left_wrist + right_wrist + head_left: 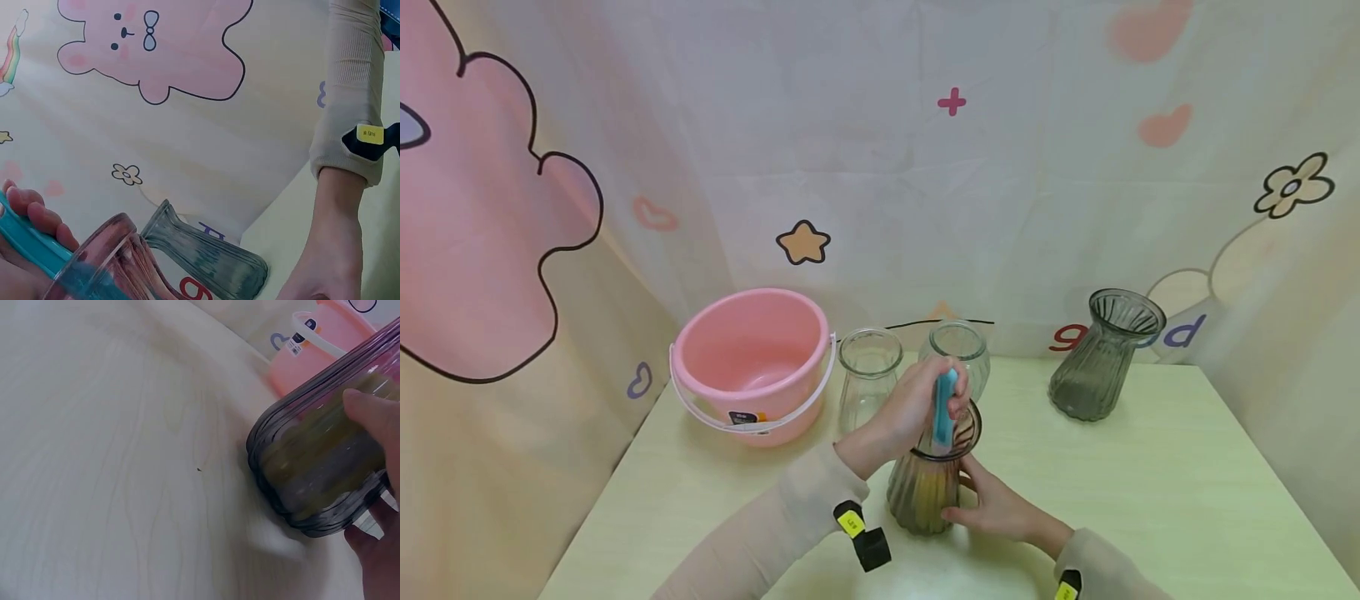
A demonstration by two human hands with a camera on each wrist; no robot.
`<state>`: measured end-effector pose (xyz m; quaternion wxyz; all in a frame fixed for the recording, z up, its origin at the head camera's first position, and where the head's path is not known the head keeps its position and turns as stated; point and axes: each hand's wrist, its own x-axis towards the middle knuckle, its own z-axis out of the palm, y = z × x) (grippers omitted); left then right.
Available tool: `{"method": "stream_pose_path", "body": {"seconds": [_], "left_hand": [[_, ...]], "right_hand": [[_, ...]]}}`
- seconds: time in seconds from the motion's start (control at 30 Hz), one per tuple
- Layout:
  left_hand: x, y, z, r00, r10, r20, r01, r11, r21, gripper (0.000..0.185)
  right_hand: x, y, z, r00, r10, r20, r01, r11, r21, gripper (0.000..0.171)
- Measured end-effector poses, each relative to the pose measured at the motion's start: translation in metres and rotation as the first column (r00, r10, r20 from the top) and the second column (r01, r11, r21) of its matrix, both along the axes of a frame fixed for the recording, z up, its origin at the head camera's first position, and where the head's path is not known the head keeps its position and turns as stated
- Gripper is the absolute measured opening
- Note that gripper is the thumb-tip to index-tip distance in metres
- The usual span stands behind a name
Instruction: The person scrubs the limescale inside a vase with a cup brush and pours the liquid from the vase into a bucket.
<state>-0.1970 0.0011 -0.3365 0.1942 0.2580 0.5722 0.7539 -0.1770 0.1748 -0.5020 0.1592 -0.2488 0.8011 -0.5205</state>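
At table's near edge: left hand clenched on teal plastic brush handle, plunged into smoky ribbed glass vase; right hand wrapped around vase body. Risk: hard scrub tips vase, glass knocks clear neighbours. Count: four glass vases, one pink plastic bucket, one brush.

Lighting: bright, soft, even.
Shadows: faint, under pink bucket and vases.
Head view: wide-angle bending at edges.
Wrist views: near vase and fingers blurred.
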Motion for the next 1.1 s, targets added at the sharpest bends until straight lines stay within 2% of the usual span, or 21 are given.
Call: {"method": "stream_pose_path", "body": {"seconds": [0.1,0.2,0.27,0.37,0.5,0.63,0.73,0.83,0.93,1.1], "left_hand": [[0.001,0.0,0.002,1.0,0.013,-0.005,-0.013,1.0,0.007,0.033],[0.003,-0.003,0.01,1.0,0.01,-0.026,-0.01,1.0,0.019,0.034],[0.004,-0.005,0.021,0.998,0.004,-0.055,-0.002,0.999,0.038,0.035],[0.005,-0.01,0.044,0.995,-0.006,-0.104,0.015,0.996,0.086,0.035],[0.007,-0.015,0.073,0.989,0.013,-0.147,0.005,0.993,0.122,0.033],[0.009,-0.015,0.085,0.99,0.022,-0.142,-0.005,0.993,0.114,0.033],[0.01,-0.014,0.084,0.99,0.028,-0.138,-0.012,0.993,0.12,0.034],[0.01,-0.013,0.077,0.988,0.043,-0.146,-0.023,0.99,0.137,0.033],[0.008,-0.009,0.061,0.992,0.045,-0.116,-0.032,0.993,0.113,0.032],[0.006,-0.002,0.024,0.999,0.053,-0.008,-0.053,0.998,0.016,0.033]], "right_hand": [[0.0,-0.001,-0.002,1.0,-0.025,-0.018,0.025,1.0,-0.001,0.088],[0.002,-0.003,-0.003,0.998,-0.056,-0.04,0.056,0.998,-0.007,0.089],[0.003,-0.004,-0.004,0.996,-0.075,-0.049,0.074,0.997,-0.009,0.091],[0.005,-0.005,-0.003,0.994,-0.096,-0.057,0.096,0.995,-0.018,0.094],[0.005,-0.007,-0.003,0.993,-0.105,-0.051,0.103,0.994,-0.029,0.095],[0.005,-0.007,-0.005,0.993,-0.108,-0.044,0.107,0.994,-0.034,0.094],[0.006,-0.008,-0.006,0.992,-0.117,-0.047,0.116,0.993,-0.036,0.094],[0.007,-0.009,-0.006,0.988,-0.142,-0.062,0.14,0.99,-0.035,0.094],[0.008,-0.01,-0.007,0.981,-0.172,-0.088,0.17,0.985,-0.035,0.094],[0.009,-0.012,-0.01,0.974,-0.193,-0.119,0.187,0.981,-0.058,0.092]]}}
